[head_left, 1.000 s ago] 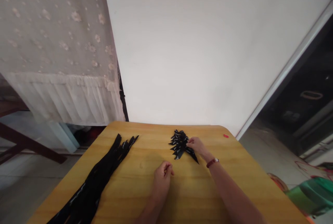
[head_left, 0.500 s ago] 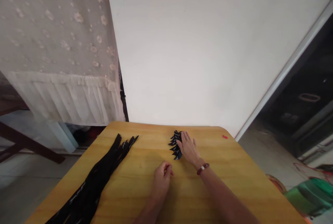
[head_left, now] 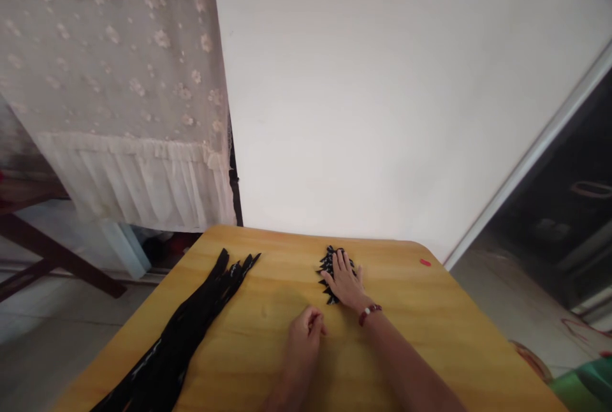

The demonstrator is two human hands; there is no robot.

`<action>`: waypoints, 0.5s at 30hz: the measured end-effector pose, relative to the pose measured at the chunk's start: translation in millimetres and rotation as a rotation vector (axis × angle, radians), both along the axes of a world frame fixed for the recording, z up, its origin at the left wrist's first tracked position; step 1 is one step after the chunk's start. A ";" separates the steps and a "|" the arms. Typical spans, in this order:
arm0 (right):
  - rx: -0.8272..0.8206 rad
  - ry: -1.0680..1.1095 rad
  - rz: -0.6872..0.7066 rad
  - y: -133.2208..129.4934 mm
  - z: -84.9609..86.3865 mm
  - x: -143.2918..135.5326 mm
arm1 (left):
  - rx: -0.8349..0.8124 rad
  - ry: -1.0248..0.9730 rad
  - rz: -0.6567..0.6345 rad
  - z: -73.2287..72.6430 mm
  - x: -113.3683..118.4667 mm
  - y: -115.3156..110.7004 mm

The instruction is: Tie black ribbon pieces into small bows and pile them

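My right hand (head_left: 345,281), with a red beaded bracelet (head_left: 370,314) at the wrist, lies flat with spread fingers on a small stack of black patterned fabric pieces (head_left: 327,263). Pointed ends of these pieces stick out on the left side of the hand; the rest is partly covered by it. My left hand (head_left: 306,330) rests closer to me in a loose fist, apart from the stack, and no object shows in it. A long bundle of black fabric strips (head_left: 179,332) with pale marks runs along the left part of the table.
The wooden table (head_left: 406,348) stands against a white wall (head_left: 344,93). A small red piece (head_left: 425,263) lies near its far right corner. A lace curtain (head_left: 143,93) hangs at the left, beside dark wooden furniture (head_left: 57,252). Something green (head_left: 586,386) is at the lower right.
My right hand now covers the fabric stack further to its left, and its fingers are more spread. The view has shifted slightly; my left hand keeps its loose fist.
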State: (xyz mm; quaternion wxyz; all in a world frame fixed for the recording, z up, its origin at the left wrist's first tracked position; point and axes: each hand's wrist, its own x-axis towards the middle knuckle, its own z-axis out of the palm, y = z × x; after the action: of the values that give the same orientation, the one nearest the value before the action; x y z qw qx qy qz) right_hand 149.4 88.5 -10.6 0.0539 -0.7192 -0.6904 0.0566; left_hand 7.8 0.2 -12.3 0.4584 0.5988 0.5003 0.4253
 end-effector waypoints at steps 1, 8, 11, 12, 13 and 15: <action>0.014 -0.008 0.004 -0.5 -1.3 0.0 | -0.006 0.003 -0.004 0.7 -0.3 -0.6; 0.052 -0.024 -0.002 -3.8 -4.1 -2.5 | -0.035 0.000 -0.004 1.3 -0.3 -2.0; 0.032 0.005 -0.010 -1.3 -4.2 -1.3 | -0.036 -0.011 0.004 0.4 1.4 -1.5; 0.018 0.027 -0.016 -0.2 -3.4 -0.3 | -0.034 -0.020 0.008 0.4 2.0 -1.3; 0.010 0.058 -0.023 0.7 -2.0 0.8 | -0.029 -0.024 0.017 0.6 2.4 -1.2; 0.014 0.141 -0.043 0.8 3.1 3.3 | -0.022 -0.033 0.019 1.3 3.0 -1.2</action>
State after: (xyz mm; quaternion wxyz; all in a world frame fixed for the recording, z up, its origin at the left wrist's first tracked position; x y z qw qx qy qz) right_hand 152.7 89.3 -7.5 0.1087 -0.7278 -0.6696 0.1010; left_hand 10.8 -1.0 -11.0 0.4691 0.5819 0.5031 0.4340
